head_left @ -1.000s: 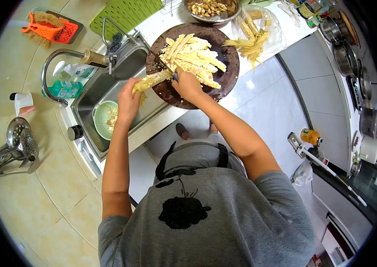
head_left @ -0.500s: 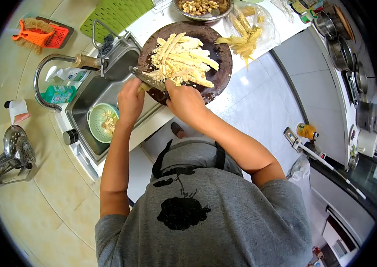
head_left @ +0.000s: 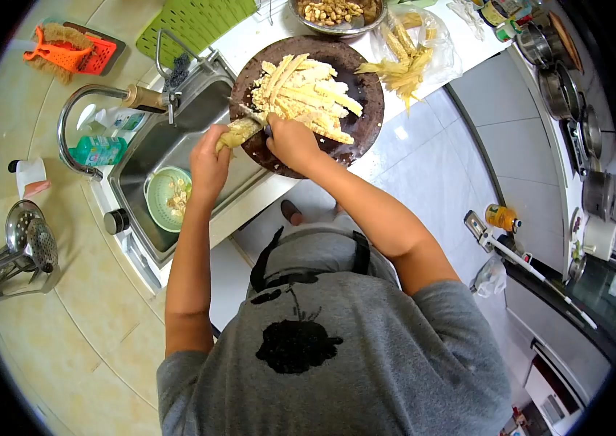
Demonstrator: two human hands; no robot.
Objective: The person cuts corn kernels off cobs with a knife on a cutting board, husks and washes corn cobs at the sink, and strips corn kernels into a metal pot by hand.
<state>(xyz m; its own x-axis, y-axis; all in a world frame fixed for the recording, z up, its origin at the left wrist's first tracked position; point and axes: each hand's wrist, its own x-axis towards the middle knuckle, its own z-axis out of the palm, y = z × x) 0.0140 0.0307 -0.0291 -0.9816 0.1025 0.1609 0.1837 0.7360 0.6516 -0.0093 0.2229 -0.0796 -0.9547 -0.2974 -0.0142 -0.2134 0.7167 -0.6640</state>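
Note:
My left hand (head_left: pixel 208 158) is closed round the lower end of a pale yellow-green corn cob (head_left: pixel 234 136), at the left edge of a round dark board (head_left: pixel 367 80). My right hand (head_left: pixel 290 143) grips a knife, whose blade (head_left: pixel 253 116) lies against the upper part of the cob. Its handle is mostly hidden in my fingers. A heap of pale yellow strips and crumbs (head_left: pixel 304 94) covers the middle of the board.
The steel sink (head_left: pixel 197 116) holds a green colander (head_left: pixel 155 200) with pale scraps. A tap (head_left: pixel 75 98) arches at its left. Behind the board stands a bowl of nuts (head_left: pixel 331 13); a plastic bag with corn cobs (head_left: pixel 431 43) lies at the back right.
The cob between my hands has come more into view, tilted up toward the board. My right hand and the knife have shifted slightly left and up. The whole view has moved a little.

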